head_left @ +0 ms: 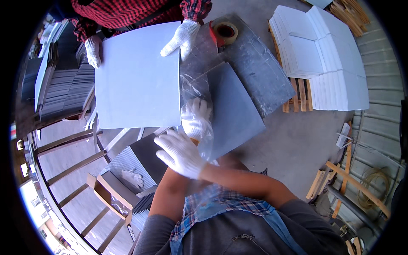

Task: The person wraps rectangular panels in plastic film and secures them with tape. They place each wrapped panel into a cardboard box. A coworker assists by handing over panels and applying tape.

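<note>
A co-worker in white gloves holds a square whitish panel [138,78] by its far right corner and left edge. Beside the panel's right edge is my left hand [196,115], white-gloved, its fingers curled on a clear plastic bag [206,142] that drapes over it. My right forearm crosses over the left one. At the panel's near right corner, my right hand [180,154], also gloved, has its fingers stretched to the left with nothing visible in them. A grey sheet [233,108] lies right of the plastic.
A tape dispenser [224,34] rests on a scuffed dark board [265,68]. White stacks [335,63] stand on a pallet at far right. Dark panels [63,91] are piled at far left. An opened carton [112,193] and a loose glove [133,178] lie at lower left.
</note>
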{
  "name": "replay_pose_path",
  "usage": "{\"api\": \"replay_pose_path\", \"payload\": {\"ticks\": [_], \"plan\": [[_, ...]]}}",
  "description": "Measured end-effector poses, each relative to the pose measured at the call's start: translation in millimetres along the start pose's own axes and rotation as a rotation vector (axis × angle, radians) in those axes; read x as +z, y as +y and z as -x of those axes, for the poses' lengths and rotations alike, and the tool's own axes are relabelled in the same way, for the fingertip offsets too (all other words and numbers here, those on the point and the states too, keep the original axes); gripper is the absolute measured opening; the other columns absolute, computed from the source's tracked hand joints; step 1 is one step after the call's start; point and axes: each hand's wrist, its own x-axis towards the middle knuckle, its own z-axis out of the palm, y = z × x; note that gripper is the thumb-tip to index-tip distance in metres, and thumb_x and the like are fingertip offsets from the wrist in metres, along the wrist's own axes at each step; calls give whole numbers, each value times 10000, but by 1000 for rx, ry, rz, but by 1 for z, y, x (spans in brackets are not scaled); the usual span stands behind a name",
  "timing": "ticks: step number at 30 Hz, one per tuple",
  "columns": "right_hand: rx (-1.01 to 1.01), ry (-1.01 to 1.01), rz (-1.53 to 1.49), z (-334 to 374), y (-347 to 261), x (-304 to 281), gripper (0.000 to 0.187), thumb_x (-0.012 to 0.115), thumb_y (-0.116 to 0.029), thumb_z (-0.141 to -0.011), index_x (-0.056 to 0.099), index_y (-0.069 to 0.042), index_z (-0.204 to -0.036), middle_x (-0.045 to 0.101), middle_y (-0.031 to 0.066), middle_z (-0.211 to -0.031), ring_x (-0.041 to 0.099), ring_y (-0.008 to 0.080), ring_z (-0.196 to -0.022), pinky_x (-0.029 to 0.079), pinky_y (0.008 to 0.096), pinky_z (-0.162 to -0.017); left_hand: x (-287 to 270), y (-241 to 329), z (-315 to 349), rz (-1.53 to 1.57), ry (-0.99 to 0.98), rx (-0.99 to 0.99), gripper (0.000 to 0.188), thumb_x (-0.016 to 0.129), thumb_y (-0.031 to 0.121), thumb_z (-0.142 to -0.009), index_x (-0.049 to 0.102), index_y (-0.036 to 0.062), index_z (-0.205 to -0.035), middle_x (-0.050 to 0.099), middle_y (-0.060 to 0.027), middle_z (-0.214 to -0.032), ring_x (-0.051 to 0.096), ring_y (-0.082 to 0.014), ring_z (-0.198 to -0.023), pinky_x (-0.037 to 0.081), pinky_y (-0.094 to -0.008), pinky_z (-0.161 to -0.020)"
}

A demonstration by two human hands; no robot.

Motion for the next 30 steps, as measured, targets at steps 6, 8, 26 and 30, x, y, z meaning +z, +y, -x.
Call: {"api": "replay_pose_path", "payload": {"ticks": [6,8,26,30], "plan": [[196,-77,283,-39,96,36,437,614,-391,-918,615,-117,-1258,651,135,-1237,613,334,-1137,403,589,-1021,29,-2,1,-202,334,65,482,551,397,-951,529,130,-1351,485,-132,-1418,438,-314,-1321,360,-464,-1092],[83,120,485,-38,116,43,473,595,-401,-931,598,-126,-1316,621,137,-1311,569,337,-1222,395,586,-1043,12,6,-4,-252,179,-105,516,534,410,-961,484,168,-1414,431,-135,-1486,385,-306,-1383,320,-470,-1130],[-44,-396,729,54,194,-163,937,764,-617,-712,505,-131,-1470,431,167,-1544,351,390,-1437,228,597,-1191,1,4,-2,69,57,-43,703,655,500,-906,503,115,-1474,394,-223,-1560,299,-431,-1474,243,-526,-1211],[2,-564,780,42,176,-173,1065,796,-645,-655,441,-145,-1526,366,205,-1579,283,418,-1476,187,596,-1212,-16,3,-5,188,15,-37,735,715,504,-867,521,103,-1453,530,-224,-1441,532,-436,-1286,427,-494,-1077]]}}
